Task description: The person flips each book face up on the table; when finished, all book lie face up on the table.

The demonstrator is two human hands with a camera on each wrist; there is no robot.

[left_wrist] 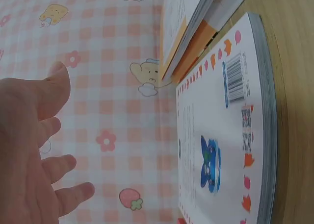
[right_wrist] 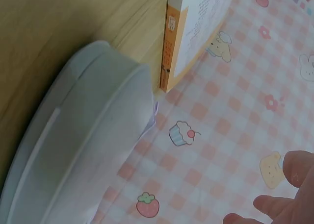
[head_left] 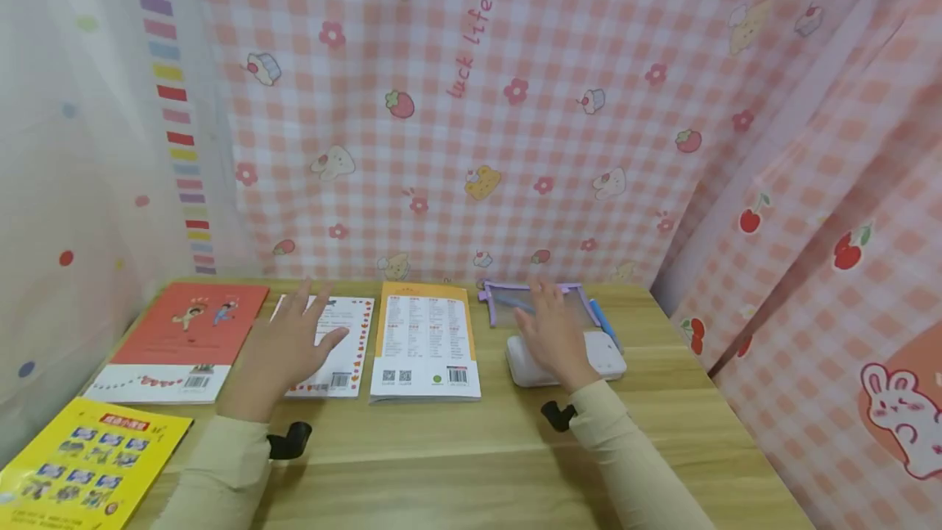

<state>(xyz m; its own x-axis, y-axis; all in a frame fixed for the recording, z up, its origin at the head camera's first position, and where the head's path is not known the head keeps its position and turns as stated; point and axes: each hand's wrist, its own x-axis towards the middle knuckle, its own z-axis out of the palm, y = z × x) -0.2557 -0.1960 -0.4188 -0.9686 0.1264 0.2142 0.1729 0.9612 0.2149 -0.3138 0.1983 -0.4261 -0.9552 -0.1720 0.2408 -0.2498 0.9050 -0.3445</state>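
The left hand, its grip released and fingers spread, hovers above the leaf-bordered white book, which lies on the desk between a red-and-white book and an orange-and-white book. The right hand, grip likewise released, hovers above the white pencil case, just nearer the person than a purple-edged mesh pouch.

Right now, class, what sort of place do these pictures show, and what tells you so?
Probably a small study corner, perhaps at home: books and a white case lie on a wooden table, with checked cloth hanging behind.
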